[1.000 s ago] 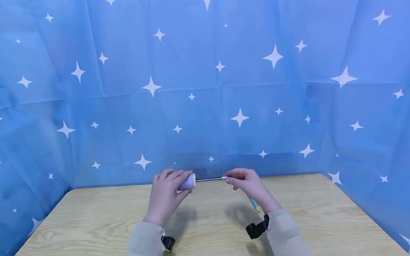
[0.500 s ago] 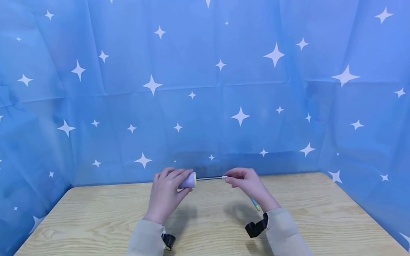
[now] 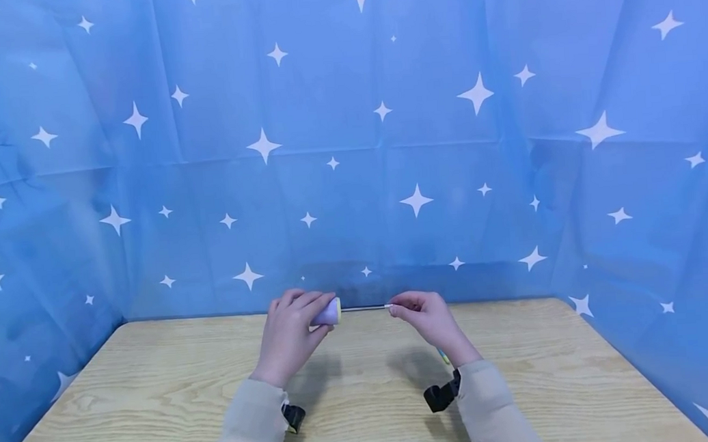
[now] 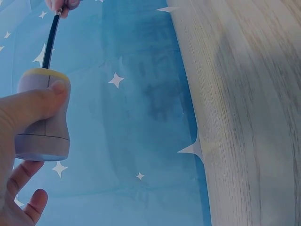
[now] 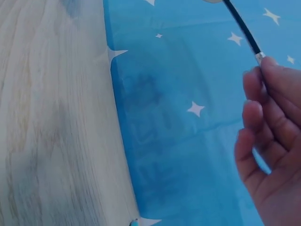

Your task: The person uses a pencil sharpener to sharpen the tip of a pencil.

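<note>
My left hand [image 3: 288, 338] grips a small lavender pencil sharpener [image 3: 331, 311] with a yellow rim, lying sideways above the far part of the table. Into its yellow-rimmed end runs a dark pencil [image 3: 363, 309], whose inserted tip is hidden. Thumb and index finger of my right hand [image 3: 429, 322] pinch the pencil's silvery end. In the left wrist view the thumb presses along the side of the sharpener [image 4: 51, 125], with the pencil [image 4: 51, 42] standing straight out of it. The right wrist view has the pencil [image 5: 243, 27] reaching up and left from the fingertips.
A blue-and-yellow pen-like stick [image 3: 444, 357] shows partly behind my right wrist. The wooden table [image 3: 175, 398] ends at a blue curtain [image 3: 352, 200] with white stars, which also hangs along both sides. Black wrist cameras sit at both cuffs.
Both hands keep the same hold on the sharpener and pencil, with only a slight drift to the right in view. My right wrist covers more of the blue-and-yellow stick.
</note>
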The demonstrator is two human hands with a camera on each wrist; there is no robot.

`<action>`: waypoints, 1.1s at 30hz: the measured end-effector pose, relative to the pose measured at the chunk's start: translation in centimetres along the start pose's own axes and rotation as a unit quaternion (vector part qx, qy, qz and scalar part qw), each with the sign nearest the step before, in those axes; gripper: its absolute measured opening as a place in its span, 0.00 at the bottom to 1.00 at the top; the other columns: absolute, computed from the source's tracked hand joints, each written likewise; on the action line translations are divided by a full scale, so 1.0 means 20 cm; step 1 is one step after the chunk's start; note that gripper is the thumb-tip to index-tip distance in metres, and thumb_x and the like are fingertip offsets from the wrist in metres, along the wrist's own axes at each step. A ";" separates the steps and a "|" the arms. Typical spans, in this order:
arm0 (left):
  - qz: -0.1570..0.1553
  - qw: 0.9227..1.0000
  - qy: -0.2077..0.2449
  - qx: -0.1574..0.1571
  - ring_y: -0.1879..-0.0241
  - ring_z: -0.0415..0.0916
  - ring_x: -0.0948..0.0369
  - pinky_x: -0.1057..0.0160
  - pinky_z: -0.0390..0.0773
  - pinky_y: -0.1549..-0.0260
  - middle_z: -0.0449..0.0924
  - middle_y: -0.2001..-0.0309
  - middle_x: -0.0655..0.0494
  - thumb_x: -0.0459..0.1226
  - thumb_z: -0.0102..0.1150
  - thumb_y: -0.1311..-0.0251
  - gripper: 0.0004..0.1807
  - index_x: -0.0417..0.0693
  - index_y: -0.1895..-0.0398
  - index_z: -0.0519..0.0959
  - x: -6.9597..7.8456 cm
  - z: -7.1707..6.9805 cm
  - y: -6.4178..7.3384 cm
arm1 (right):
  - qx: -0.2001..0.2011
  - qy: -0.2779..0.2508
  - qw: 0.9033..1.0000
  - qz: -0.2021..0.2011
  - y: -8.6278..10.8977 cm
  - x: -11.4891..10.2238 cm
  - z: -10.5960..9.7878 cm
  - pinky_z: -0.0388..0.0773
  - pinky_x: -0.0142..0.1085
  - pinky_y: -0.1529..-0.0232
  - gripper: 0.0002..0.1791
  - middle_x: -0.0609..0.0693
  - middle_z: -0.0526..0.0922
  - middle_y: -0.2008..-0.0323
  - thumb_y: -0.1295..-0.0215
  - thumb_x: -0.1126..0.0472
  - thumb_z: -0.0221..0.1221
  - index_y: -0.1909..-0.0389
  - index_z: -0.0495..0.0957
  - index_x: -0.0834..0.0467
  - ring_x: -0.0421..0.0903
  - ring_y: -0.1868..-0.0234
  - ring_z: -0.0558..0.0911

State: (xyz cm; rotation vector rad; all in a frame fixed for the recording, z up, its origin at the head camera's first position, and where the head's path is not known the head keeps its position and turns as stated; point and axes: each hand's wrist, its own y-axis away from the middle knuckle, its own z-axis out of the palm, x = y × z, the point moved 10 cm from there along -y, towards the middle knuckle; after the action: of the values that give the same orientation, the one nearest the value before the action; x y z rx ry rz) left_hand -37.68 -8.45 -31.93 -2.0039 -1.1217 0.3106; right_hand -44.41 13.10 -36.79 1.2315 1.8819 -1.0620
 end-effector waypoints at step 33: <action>0.010 1.000 0.005 0.014 0.52 0.72 0.57 0.53 0.69 0.56 0.83 0.52 0.60 0.35 0.79 0.58 0.29 0.54 0.47 0.83 0.00 -0.01 -0.01 | -0.016 -0.033 0.999 -0.008 -0.01 -0.02 0.03 0.74 0.39 0.61 0.14 0.56 0.82 0.70 0.27 0.56 0.53 0.61 0.83 0.62 0.48 0.66 0.77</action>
State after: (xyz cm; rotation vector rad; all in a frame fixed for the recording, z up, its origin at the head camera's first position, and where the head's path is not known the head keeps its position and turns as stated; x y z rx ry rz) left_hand -37.67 -8.41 -31.64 -1.9914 -1.0855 0.3256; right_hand -44.40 12.39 -36.74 1.1519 1.8551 -1.0647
